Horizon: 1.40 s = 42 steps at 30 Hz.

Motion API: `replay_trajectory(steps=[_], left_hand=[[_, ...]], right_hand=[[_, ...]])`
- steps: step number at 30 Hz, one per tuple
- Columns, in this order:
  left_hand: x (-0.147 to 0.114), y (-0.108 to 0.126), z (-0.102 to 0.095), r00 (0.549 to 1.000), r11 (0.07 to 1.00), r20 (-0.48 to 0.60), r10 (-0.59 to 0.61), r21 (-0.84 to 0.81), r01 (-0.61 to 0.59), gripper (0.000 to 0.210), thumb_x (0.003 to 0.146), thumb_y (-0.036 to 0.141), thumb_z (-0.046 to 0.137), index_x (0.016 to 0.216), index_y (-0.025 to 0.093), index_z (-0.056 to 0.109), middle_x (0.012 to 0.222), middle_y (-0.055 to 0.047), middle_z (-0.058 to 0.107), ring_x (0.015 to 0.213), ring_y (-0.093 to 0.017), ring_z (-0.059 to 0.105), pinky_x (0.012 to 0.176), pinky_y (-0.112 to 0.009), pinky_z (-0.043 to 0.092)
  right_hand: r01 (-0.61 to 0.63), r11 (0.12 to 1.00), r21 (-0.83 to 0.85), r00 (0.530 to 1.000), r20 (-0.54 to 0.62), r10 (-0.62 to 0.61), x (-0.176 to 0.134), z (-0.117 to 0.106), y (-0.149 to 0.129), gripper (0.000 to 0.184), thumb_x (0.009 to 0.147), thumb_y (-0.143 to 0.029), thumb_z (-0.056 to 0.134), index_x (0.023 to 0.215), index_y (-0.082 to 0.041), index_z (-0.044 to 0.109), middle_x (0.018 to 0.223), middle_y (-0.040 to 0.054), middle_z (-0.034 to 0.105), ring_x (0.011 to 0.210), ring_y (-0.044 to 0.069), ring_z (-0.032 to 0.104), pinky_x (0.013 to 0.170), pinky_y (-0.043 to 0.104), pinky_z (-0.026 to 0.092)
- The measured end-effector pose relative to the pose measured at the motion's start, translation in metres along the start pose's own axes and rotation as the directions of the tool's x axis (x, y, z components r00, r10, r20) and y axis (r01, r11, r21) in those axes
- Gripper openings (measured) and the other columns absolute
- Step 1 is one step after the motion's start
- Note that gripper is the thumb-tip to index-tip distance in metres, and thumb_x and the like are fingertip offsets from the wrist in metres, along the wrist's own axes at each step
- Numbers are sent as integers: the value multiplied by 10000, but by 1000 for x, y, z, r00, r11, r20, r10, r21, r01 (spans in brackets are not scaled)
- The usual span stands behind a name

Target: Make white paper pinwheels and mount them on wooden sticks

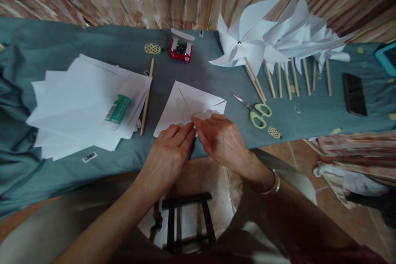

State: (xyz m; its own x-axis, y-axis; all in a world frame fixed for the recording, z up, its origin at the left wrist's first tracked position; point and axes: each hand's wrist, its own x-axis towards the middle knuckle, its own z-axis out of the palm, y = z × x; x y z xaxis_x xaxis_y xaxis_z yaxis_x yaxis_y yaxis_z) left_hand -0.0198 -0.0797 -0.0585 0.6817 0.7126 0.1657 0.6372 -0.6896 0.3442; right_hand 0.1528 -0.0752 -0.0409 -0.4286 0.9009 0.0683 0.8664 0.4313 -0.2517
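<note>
2 dark slits are running across a square sheet of white paper (185, 109), the 1st slanting in from its far corner and the 2nd from its right corner, both pointing toward the middle. The sheet is lying on the cloth-covered surface (123, 45), its far part showing plain and smooth, while its near edge is disappearing under the person's 2 hands. The left grip (168, 146) is covering the near left part, its fingers bending over the paper; the right grip (221, 136) is curling over the near right part, its thumb and index finger almost meeting the left fingertips. Both are touching the sheet, which is extending away from them on the far side. The undersides of the fingers are hiding, so whether either is pinching the paper or only pressing it, I cannot tell.

Left of the sheet, a wooden stick (147, 97) is lying beside a pile of white sheets (71, 103), on which a green-labelled item (119, 108) is resting. On the far side, a small red box (181, 51) is standing open. To the right, green-handled scissors (256, 116) are lying nearer than several white pinwheels (247, 41).
</note>
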Motion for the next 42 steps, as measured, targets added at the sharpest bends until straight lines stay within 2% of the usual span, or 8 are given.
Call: replay_trajectory(steps=[8, 12, 16, 19, 24, 27, 33, 42], left_hand=[[2, 1, -2, 1000, 1000, 14, -10, -3, 10, 309, 920, 150, 470, 1194, 102, 602, 1210, -147, 636, 982, -279, 564, 808, -428, 525], [2, 1, -2, 1000, 1000, 11, -9, 13, 9, 301, 920, 160, 481, 1183, 91, 609, 1186, -149, 648, 975, -278, 571, 803, -425, 528], [3, 1, -1, 1000, 999, -4, -4, 46, 4, 287, 923, 148, 474, 1165, 84, 617, 1230, -143, 640, 995, -276, 580, 816, -426, 531], [3, 1, -1, 1000, 998, -29, -1, 56, 2, 273, 920, 141, 477, 1139, 79, 627, 1225, -144, 647, 986, -275, 590, 816, -424, 535], [4, 0, -2, 999, 999, -51, 4, 52, -2, 273, 915, 132, 475, 1148, 96, 613, 1207, -137, 654, 981, -264, 597, 821, -414, 534], [5, 0, -3, 998, 999, -57, 10, 38, -7, 303, 913, 129, 478, 1197, 110, 582, 1183, -125, 662, 973, -247, 602, 844, -399, 532], [5, -8, -2, 994, 998, -88, 64, 31, -62, 297, 912, 128, 470, 1175, 110, 607, 1192, -139, 663, 1013, -260, 594, 877, -434, 535], [4, -33, -11, 994, 996, -112, 13, 91, -2, 323, 883, 92, 451, 1112, 198, 652, 1276, -88, 631, 1151, -286, 554, 940, -500, 502]], right_hand=[[23, 995, -95, 999, 44, -19, 6, -2, -7, 225, 927, -121, 428, 931, -120, 654, 764, 88, 677, 743, 229, 556, 699, 351, 367], [33, 999, -35, 999, 32, -32, 9, -5, -6, 238, 912, -98, 427, 909, -120, 664, 738, 75, 678, 708, 200, 560, 695, 331, 383], [-65, 985, 158, 989, -121, 84, 6, -14, 14, 291, 941, -167, 409, 1045, -140, 679, 836, 71, 710, 748, 182, 614, 715, 304, 450], [-154, 979, 132, 960, -213, 180, 1, -17, 37, 308, 936, -209, 436, 1093, -127, 688, 858, 96, 722, 784, 217, 641, 767, 355, 497], [-198, 978, 67, 937, -279, 209, -1, -7, 63, 379, 923, -234, 477, 1255, -90, 590, 1255, 187, 627, 1147, 302, 576, 1000, 462, 454], [-160, 982, 98, 954, -242, 179, 2, -1, 66, 438, 938, -263, 461, 1329, -71, 513, 1303, 197, 591, 1227, 294, 532, 1038, 459, 437], [-100, 989, 105, 967, -224, 122, 4, -3, 65, 355, 947, -219, 416, 1239, -121, 593, 1195, 140, 668, 1111, 266, 603, 1000, 440, 460], [-215, 926, 309, 961, -101, 257, -26, -20, 47, 274, 917, -223, 504, 1100, -135, 688, 1025, 93, 745, 875, 208, 700, 804, 326, 528]])
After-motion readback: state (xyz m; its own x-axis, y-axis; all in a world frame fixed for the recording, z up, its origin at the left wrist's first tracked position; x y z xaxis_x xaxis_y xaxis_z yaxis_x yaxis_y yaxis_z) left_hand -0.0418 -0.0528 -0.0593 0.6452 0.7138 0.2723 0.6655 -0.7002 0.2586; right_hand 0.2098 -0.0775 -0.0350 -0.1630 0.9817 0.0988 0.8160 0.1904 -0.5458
